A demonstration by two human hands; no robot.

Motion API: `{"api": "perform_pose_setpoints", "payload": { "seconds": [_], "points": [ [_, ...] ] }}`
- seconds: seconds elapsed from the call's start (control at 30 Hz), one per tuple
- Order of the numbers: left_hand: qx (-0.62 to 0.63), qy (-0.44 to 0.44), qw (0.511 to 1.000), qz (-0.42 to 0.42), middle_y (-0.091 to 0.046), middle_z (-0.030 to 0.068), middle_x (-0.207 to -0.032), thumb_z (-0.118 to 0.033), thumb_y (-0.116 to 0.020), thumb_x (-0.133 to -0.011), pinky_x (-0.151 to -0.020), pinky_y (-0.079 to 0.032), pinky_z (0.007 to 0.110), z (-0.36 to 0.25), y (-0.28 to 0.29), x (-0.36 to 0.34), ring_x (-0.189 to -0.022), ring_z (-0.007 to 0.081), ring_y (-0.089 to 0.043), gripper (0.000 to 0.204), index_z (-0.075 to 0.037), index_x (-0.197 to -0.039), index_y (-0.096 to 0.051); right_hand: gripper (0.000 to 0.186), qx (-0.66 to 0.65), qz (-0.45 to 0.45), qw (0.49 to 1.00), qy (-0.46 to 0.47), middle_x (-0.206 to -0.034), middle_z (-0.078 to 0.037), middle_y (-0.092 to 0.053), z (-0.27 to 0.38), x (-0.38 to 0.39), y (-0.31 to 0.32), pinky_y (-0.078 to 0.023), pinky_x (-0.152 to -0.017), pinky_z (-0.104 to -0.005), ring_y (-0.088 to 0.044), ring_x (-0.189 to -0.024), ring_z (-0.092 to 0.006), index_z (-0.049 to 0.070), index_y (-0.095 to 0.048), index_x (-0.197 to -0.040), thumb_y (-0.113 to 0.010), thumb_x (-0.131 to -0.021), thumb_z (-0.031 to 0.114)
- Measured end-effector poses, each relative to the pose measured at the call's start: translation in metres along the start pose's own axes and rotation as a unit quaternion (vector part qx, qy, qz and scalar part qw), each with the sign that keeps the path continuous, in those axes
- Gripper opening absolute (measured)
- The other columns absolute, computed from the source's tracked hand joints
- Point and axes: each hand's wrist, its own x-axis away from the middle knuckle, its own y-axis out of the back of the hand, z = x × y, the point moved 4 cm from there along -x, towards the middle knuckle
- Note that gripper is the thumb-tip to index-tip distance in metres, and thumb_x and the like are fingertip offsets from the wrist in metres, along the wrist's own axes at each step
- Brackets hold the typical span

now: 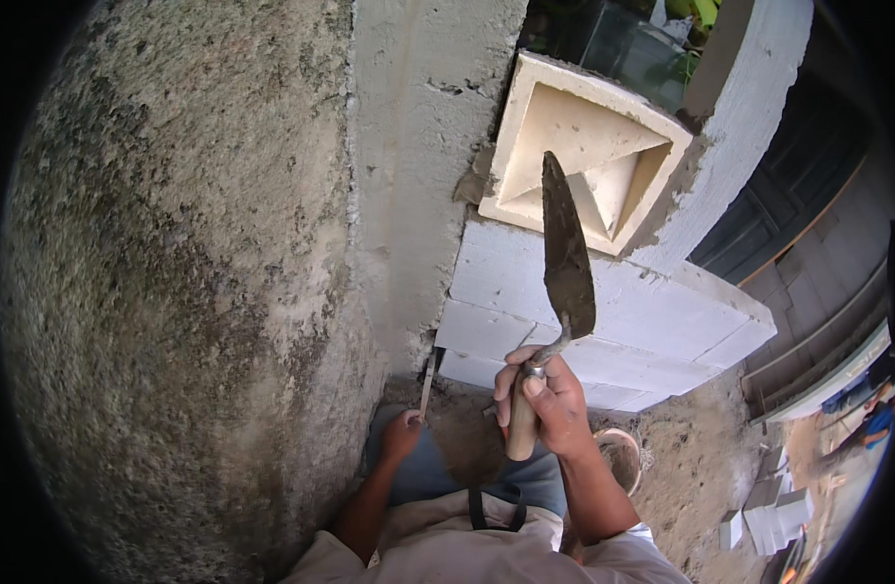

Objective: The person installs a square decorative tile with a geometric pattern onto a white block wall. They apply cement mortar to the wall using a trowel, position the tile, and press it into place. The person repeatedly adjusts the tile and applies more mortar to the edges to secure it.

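Observation:
My right hand (554, 401) grips the wooden handle of a pointed mason's trowel (570, 263). The dark blade points up and away, in front of a cream square ventilation block (584, 115) with a recessed, angled hollow. That block rests on a low wall of white blocks (525, 284), beside a grey concrete column (409, 175). Lower down on the left, my left hand (403, 434) is closed around the near end of a thin, light-coloured strip (429, 382). The strip's far end reaches the foot of the column.
A rough, stained wall (185, 253) rises close on my left. On the ground at right are a bucket (620, 459), partly behind my forearm, and stacked pale blocks (773, 516). A white upright (734, 146) borders the ventilation block. Another person (874, 428) is at the far right.

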Motion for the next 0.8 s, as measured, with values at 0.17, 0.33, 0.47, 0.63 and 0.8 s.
{"api": "perform_pose_setpoints", "payload": {
  "seconds": [0.17, 0.33, 0.47, 0.63, 0.8],
  "points": [
    [0.007, 0.026, 1.000, 0.014, -0.075, 0.0188, -0.109, -0.031, -0.063, -0.096, -0.089, -0.055, 0.043, 0.001, -0.007, -0.002, -0.102, 0.0353, -0.073, 0.038, -0.007, -0.123, -0.071, 0.027, -0.014, -0.039, 0.999, -0.017, -0.087, -0.004, -0.058, -0.103, -0.048, -0.023, -0.054, -0.067, -0.0316, -0.061, -0.073, -0.0140, 0.003, -0.055, -0.118, -0.060, -0.105, 0.025],
    [0.025, 0.052, 0.998, 0.008, -0.075, 0.0202, -0.109, -0.032, -0.062, -0.096, -0.090, -0.055, 0.042, 0.002, 0.025, 0.006, -0.092, 0.0317, -0.075, 0.040, -0.005, -0.125, -0.070, 0.032, -0.005, 0.021, 0.999, -0.026, -0.083, -0.002, -0.060, -0.149, -0.087, -0.048, -0.051, -0.070, -0.0308, -0.061, -0.072, -0.0122, 0.005, -0.057, -0.105, -0.070, -0.101, 0.034],
    [0.022, 0.032, 0.999, 0.004, -0.075, 0.0195, -0.108, -0.030, -0.059, -0.098, -0.089, -0.055, 0.041, -0.012, 0.015, 0.010, -0.089, 0.0308, -0.075, 0.041, -0.003, -0.126, -0.069, 0.032, -0.017, 0.043, 0.999, -0.004, -0.083, -0.002, -0.061, -0.160, -0.104, -0.045, -0.049, -0.075, -0.0328, -0.058, -0.078, -0.0112, 0.005, -0.061, -0.100, -0.065, -0.102, 0.037],
    [-0.004, 0.041, 0.999, 0.032, -0.075, 0.0205, -0.109, -0.027, -0.057, -0.099, -0.091, -0.055, 0.042, -0.030, 0.021, 0.015, -0.098, 0.0325, -0.074, 0.039, -0.001, -0.126, -0.069, 0.029, 0.070, -0.046, 0.996, 0.044, -0.081, -0.001, -0.060, -0.147, -0.127, -0.062, -0.046, -0.074, -0.0328, -0.054, -0.078, -0.0111, 0.005, -0.062, -0.095, -0.060, -0.104, 0.033],
    [-0.028, 0.053, 0.998, 0.015, -0.074, 0.0209, -0.114, -0.026, -0.060, -0.099, -0.096, -0.053, 0.042, -0.034, 0.030, 0.020, -0.107, 0.0339, -0.071, 0.038, -0.002, -0.127, -0.069, 0.029, 0.025, -0.036, 0.997, 0.062, -0.079, -0.001, -0.060, -0.141, -0.154, -0.072, -0.046, -0.073, -0.0308, -0.054, -0.076, -0.0116, 0.004, -0.059, -0.087, -0.058, -0.104, 0.028]
  ]
}}
